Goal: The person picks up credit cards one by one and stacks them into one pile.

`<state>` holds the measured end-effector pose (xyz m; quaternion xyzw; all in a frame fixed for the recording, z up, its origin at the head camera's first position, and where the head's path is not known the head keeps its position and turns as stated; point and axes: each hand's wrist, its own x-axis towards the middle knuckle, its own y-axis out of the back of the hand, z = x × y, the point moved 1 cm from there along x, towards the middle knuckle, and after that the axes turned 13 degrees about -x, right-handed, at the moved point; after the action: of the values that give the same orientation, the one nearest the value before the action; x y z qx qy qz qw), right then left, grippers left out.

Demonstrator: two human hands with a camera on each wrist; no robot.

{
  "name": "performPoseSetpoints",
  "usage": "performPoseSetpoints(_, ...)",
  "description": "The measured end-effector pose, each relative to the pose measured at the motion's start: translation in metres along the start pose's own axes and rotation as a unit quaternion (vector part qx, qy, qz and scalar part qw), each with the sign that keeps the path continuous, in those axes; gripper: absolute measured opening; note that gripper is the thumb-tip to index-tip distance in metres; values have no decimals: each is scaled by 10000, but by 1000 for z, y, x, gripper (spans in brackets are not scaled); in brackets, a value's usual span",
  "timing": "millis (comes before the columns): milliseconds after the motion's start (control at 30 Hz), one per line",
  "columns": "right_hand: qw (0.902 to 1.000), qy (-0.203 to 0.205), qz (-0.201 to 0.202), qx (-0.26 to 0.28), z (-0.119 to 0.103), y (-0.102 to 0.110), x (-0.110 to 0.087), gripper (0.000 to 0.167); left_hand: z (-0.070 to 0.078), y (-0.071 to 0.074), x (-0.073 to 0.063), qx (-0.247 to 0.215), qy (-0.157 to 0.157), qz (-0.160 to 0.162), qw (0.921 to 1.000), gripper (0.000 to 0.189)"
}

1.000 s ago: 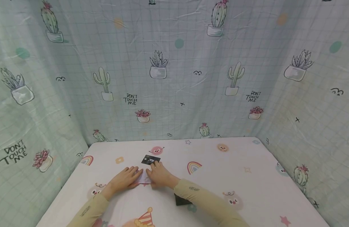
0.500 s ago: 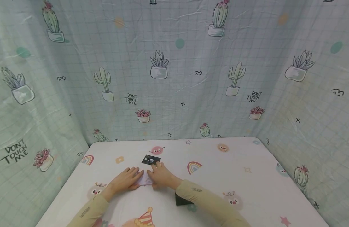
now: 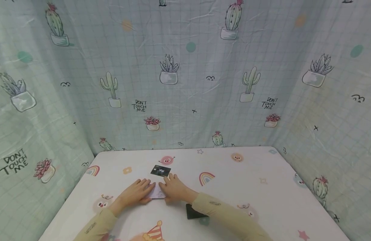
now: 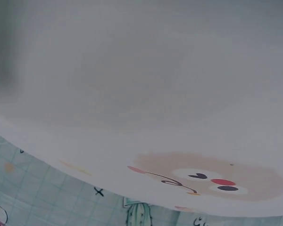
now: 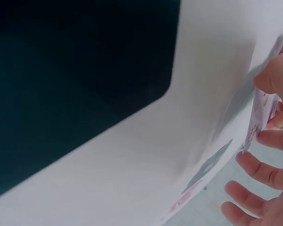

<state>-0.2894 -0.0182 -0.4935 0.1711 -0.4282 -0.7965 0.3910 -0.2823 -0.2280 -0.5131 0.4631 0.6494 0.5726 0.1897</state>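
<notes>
In the head view a pale purple printed paper slip (image 3: 157,192) lies low over the table between both hands. My left hand (image 3: 136,192) holds its left edge, index finger on top and thumb at the near corner. The right hand (image 3: 175,189) grips the right edge; in the right wrist view the slip (image 5: 260,113) shows between thumb and fingers, with the other fingers (image 5: 262,172) spread. Just beyond the right fingertips lies a black card (image 3: 160,170) marked "Vip". The left wrist view shows no hand, only the tablecloth.
A dark flat object (image 3: 195,212) with a rounded corner lies partly under the right forearm and looms large in the right wrist view. The white tablecloth (image 3: 233,187) has cartoon prints. Cactus-print curtains (image 3: 191,127) enclose the back and sides.
Both hands have shifted slightly right and toward the person, carrying the slip along. The right fingers overlap the black card less. The card and the dark object stay put.
</notes>
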Motion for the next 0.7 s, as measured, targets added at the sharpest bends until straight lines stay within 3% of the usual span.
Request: performPoseSetpoints(700,9988,30,498,2,5,2,-23,60,16,4,9,94,-154,340,9993,58)
